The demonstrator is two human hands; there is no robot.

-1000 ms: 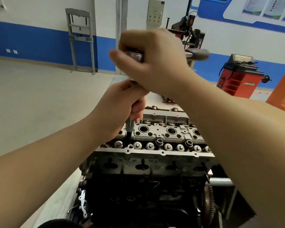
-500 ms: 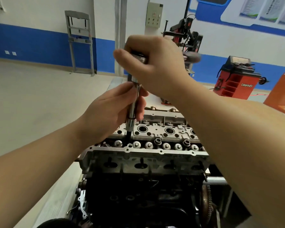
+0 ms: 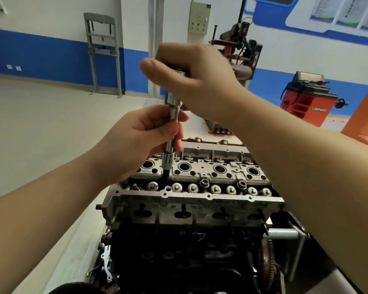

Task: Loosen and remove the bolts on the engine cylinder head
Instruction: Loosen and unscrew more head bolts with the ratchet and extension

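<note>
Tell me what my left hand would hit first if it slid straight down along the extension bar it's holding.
Probably the socket at the bottom of the extension bar, just below your left hand. Past that comes the cylinder head, where the dark bit enters a bolt hole. Depth is hard to judge from this view.

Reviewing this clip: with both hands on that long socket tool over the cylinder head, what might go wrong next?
1. The extension bar is long and slightly tilted; the dark bit could slip off the bolt and round it.
2. The left hand grips the bar just above the cylinder head; a slip could knock its knuckles against the metal.
3. The right hand covers the tool's top, so a sudden release could jerk it sideways.
</note>
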